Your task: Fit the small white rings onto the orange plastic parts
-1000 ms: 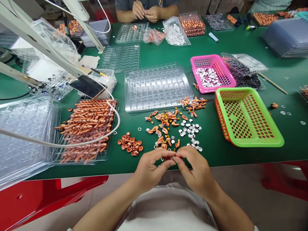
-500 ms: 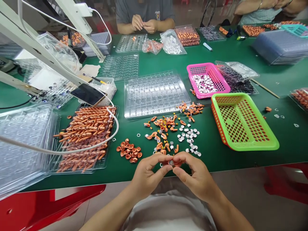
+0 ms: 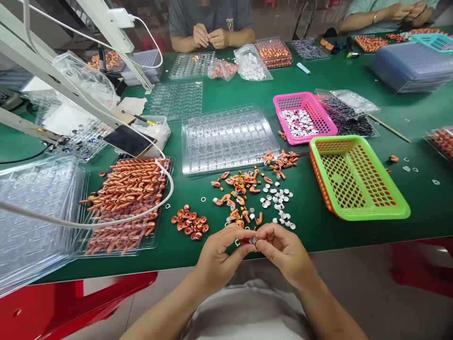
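Close to the table's front edge, my left hand (image 3: pixel 222 250) and my right hand (image 3: pixel 283 252) meet with bent fingers. Between them is an orange earbud shell (image 3: pixel 254 240) with a round silver face, pinched by thumbs and fingertips of both. Much of it is hidden by the fingers. Just beyond lie loose orange earbud stems (image 3: pixel 244 182) with yellow and silver bits. Small white discs (image 3: pixel 279 200) are scattered to their right. A cluster of copper-coloured cups (image 3: pixel 190 222) sits left of my left hand.
A clear moulded tray (image 3: pixel 226 141) lies behind the loose parts. At left, a tray holds rows of orange shells (image 3: pixel 129 189), with a white cable (image 3: pixel 166 203) looping over it. Green basket (image 3: pixel 399 210) and pink basket (image 3: pixel 279 106) stand at right. A co-worker's hands (image 3: pixel 210 37) work across the table.
My right-hand fingers have shifted slightly around the earbud shell, closing in on its silver face. Both hands stay in nearly the same place.
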`<state>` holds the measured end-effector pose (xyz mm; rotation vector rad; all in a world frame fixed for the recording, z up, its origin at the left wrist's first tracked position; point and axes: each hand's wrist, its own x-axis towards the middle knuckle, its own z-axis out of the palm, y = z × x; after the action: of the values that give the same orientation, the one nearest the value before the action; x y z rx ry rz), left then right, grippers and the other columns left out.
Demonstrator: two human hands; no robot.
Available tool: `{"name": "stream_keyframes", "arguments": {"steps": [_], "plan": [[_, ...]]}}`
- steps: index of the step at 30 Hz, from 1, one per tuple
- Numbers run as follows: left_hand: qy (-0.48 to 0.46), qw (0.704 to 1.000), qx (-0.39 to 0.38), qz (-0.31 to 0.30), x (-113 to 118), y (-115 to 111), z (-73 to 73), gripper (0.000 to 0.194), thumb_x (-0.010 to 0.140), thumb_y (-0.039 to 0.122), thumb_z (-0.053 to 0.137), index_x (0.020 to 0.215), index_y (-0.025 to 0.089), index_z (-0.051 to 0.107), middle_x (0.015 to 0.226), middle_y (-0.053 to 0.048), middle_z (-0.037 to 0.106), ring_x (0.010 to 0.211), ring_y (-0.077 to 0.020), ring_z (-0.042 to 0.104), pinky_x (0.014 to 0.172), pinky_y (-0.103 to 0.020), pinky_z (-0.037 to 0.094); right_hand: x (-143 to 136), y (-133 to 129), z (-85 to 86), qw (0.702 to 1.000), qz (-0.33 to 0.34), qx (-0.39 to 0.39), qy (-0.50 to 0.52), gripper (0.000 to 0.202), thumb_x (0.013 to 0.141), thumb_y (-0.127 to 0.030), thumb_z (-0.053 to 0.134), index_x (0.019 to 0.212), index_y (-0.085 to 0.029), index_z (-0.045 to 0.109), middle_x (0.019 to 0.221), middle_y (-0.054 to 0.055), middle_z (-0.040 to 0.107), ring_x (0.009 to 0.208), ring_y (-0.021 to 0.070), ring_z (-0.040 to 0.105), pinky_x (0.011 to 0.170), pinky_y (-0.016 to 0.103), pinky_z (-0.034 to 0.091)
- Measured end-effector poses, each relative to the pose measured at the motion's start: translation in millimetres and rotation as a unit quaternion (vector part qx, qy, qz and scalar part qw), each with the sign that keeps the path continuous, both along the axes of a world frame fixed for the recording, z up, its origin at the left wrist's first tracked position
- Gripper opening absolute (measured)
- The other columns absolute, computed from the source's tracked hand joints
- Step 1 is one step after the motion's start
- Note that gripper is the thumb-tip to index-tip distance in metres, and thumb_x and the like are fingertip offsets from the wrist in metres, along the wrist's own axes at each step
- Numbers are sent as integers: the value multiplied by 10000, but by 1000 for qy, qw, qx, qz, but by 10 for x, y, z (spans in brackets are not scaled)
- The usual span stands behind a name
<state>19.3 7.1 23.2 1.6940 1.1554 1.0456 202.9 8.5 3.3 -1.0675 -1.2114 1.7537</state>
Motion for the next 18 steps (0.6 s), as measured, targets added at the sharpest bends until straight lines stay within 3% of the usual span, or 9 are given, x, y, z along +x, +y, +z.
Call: {"name": "stream_keyframes", "arguments": {"steps": [5,9,12,18], "plan": [[78,987,139,-17,18,9,4,231,877,84,623,1076,195,665,820,-58,724,744,-167,647,675,-288,548,20,46,54,998,15,-19,-52,178,895,-357,620,835,-192,585,781,0,598,722,141,574,660,243,468],[121,977,176,-18,27,6,6,261,873,62,614,1105,180,644,826,-68,714,746,-171,630,668,-297,543,29,63,100,995,21,-1,-93,162,905,-317,585,804,-192,564,726,-15,557,661,126,520,597,232,422],[118,981,150,-15,25,0,9,236,873,81,627,1083,183,659,824,-59,718,752,-166,640,682,-291,548,31,71,139,993,31,11,-110,176,914,-308,558,782,-192,548,698,-23,526,618,114,476,557,226,389],[43,999,8,-1,-14,-8,-40,165,852,171,692,1015,192,711,800,-44,728,751,-166,675,687,-271,563,36,108,204,989,27,30,-145,191,904,-300,556,747,-193,537,662,-31,515,574,105,456,516,217,365]]}}
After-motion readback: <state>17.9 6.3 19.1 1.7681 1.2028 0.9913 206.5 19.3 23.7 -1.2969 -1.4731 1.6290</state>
